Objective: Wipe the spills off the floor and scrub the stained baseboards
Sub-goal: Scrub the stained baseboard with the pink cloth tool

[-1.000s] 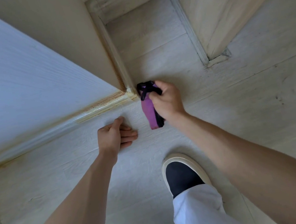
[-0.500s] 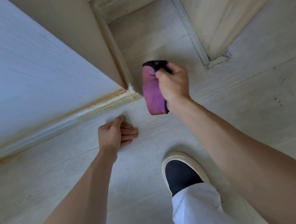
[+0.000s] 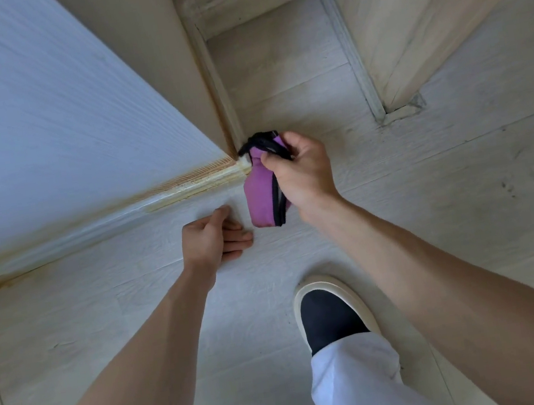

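Right hand point(image 3: 302, 169) pinched the soft, floppy cloth point(image 3: 263, 196) at its bunched top, against the stained baseboard point(image 3: 186, 184) corner; left hand point(image 3: 211, 242) lay flat on the floor point(image 3: 431, 195).

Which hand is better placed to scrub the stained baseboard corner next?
Right. The right hand already grips the purple cloth, held close beside the orange-stained baseboard corner. The left hand holds nothing and rests on the floor, seemingly as support.
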